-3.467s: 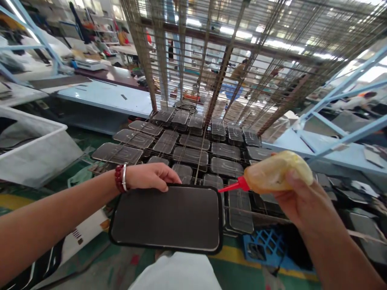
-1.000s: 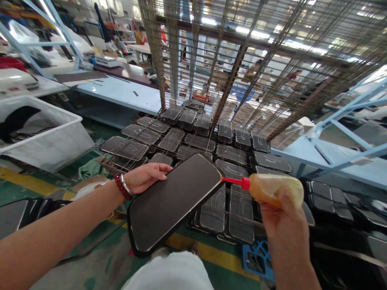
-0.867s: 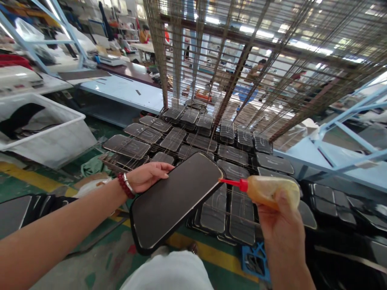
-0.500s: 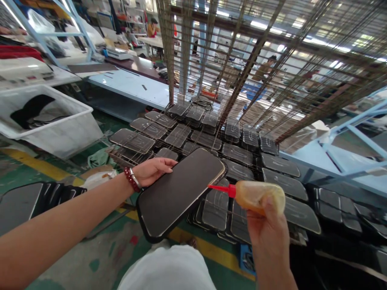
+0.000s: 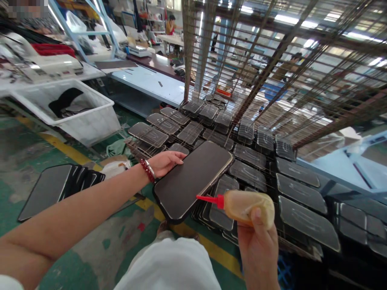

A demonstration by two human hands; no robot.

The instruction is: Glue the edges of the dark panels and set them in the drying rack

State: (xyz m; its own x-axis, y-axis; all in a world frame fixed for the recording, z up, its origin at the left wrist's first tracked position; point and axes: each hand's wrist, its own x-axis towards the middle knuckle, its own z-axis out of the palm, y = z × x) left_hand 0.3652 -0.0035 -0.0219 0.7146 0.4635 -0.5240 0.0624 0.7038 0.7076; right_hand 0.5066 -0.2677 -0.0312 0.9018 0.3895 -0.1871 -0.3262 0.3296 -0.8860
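My left hand (image 5: 168, 163) grips the upper left edge of a flat black rounded panel (image 5: 193, 177), thumb on top and the other fingers mostly hidden beneath. The panel is tilted in front of me, with a pale glossy line along part of its rim. In my right hand (image 5: 256, 237) is a squeeze bottle (image 5: 249, 205) of yellowish liquid, held on its side. Its red pointed nozzle (image 5: 210, 199) reaches the panel's lower right edge; whether the tip touches is unclear. Similar black panels (image 5: 248, 175) lie in rows on the wire rack behind, with glossy streaks on them.
An upright wire grid (image 5: 256, 60) rises over the rack. On the left stand a white plastic bin (image 5: 99, 121) with black pieces and a stack of black panels (image 5: 48, 187) near the floor. A light blue table (image 5: 151, 84) runs behind. Other people work in the background.
The nozzle has moved along the panel's right edge toward its near end. My view has turned left, so the surroundings sit further right. Both hands keep their hold.
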